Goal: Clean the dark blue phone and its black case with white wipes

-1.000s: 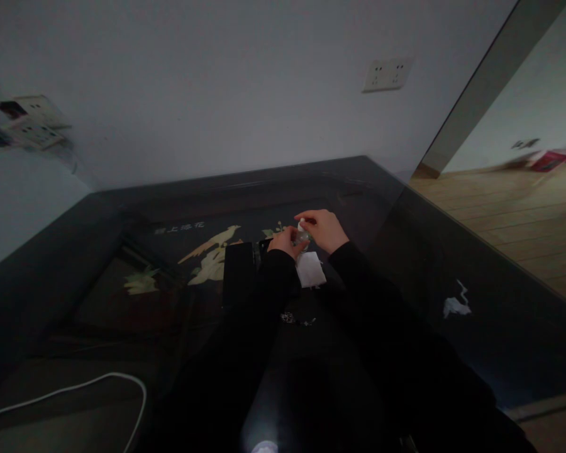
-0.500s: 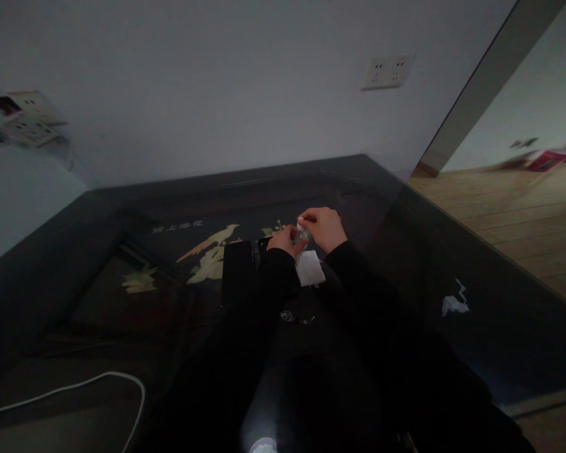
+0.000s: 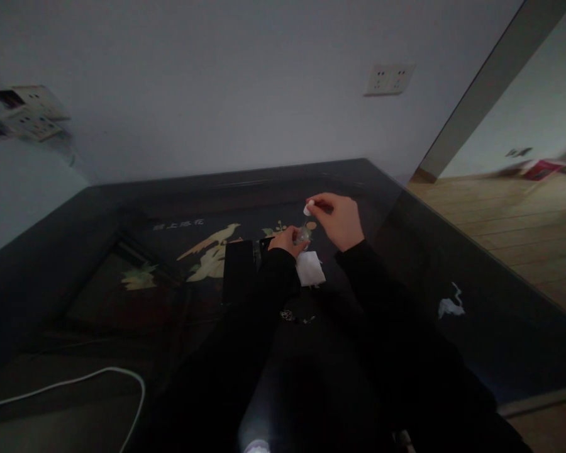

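Note:
My left hand (image 3: 285, 241) is wrapped round a small clear bottle (image 3: 304, 235) on the dark table, its fingers on the bottle's side. Above and to the right of it, my right hand (image 3: 340, 220) pinches a white cap (image 3: 308, 208) between thumb and fingertips. A thin stem seems to hang below the cap, though it is too small to make out well. A white folded cloth or paper (image 3: 310, 269) lies just below the bottle. Nearer to me is a silvery chain (image 3: 293, 316). A flat black case (image 3: 238, 270) lies left of my left hand.
The glossy dark table (image 3: 170, 352) carries a bird-and-flower picture (image 3: 212, 251). A white cable (image 3: 85, 380) curves at the near left, and a crumpled white tissue (image 3: 451, 307) lies at the right. The wall behind has a socket plate (image 3: 390, 79).
The white cap has come off the bottle and moved up and to the right in my right hand. My left hand keeps hold of the bottle in about the same place.

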{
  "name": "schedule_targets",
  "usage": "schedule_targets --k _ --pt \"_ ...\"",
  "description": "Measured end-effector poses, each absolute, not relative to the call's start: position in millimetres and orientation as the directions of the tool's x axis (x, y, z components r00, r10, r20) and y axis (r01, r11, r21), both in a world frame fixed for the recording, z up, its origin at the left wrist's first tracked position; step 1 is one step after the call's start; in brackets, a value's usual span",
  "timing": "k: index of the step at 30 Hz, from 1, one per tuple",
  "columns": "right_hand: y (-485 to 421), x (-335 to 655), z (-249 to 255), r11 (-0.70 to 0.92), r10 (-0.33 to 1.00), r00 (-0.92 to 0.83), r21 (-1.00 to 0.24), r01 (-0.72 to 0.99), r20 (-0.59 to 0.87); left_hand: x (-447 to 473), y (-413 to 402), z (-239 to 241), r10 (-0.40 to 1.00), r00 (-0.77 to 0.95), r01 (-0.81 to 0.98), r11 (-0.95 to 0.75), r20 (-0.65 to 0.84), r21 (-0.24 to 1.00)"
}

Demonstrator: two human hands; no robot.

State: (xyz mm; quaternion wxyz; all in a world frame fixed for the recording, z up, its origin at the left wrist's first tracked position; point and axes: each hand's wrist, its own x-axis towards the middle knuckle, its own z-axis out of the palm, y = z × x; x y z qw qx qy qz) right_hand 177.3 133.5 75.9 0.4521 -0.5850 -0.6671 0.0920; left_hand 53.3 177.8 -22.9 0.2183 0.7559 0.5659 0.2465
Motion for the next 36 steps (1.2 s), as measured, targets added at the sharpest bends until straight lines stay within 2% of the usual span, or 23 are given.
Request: schedule_targets --k 3,6,13,28,36 --pt "113 186 97 0.403 0.798 0.152 -0.704 0.585 0.583 54 176 -21 0.964 0.235 0.746 -0.259 0.122 0.614" --pt "93 195 98 0.416 0.8 0.155 -0.723 0.552 0.579 54 174 -18 0.964 0.239 0.741 -0.261 0.119 0.619" --pt "75 197 39 0.318 0.886 0.106 -0.758 0.57 0.451 53 174 -20 0.959 0.255 0.734 -0.275 0.123 0.621" --pt "79 184 9 0.389 0.817 0.075 -0.642 0.661 0.572 52 168 -12 0.966 0.249 0.766 -0.242 0.073 0.596" --pt "85 182 3 0.407 0.789 0.107 -0.645 0.647 0.605 53 170 -14 0.966 0.244 0.767 -0.243 0.08 0.593"
